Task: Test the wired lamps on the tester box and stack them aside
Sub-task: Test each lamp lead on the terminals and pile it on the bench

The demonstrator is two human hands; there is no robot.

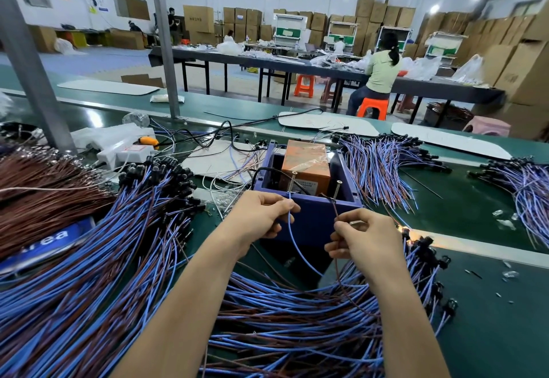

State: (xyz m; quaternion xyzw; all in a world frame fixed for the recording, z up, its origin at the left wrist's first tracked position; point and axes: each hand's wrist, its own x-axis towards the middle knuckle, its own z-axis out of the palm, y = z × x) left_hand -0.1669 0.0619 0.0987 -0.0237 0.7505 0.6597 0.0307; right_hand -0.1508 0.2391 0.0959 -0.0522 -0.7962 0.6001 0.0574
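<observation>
My left hand (261, 217) pinches the blue wire (296, 245) between thumb and forefinger, and my right hand (365, 238) pinches the brown wire (336, 270) the same way, its other fingers curled under. Both hands sit at the near wall of the box (315, 214), which stands mid-worktop, just short of the far rail.

What matters is the short way up from each pinch. The bare wire ends point away from me, up over the near wall and toward the two upright screw posts inside. The blue end rises almost straight to the left post (293, 181), right above my left fingertips. The brown end leans up and left toward the right post (337, 189), above my right thumb. So each hand is nearest its own post and need not cross. I can't tell whether either end touches metal yet.

Both wires trail back toward me into the heap (297, 318) along the near edge of the worktop (490, 303). I can't pick out which lamp head is theirs. Another heap (104, 258) lies at the left edge.
</observation>
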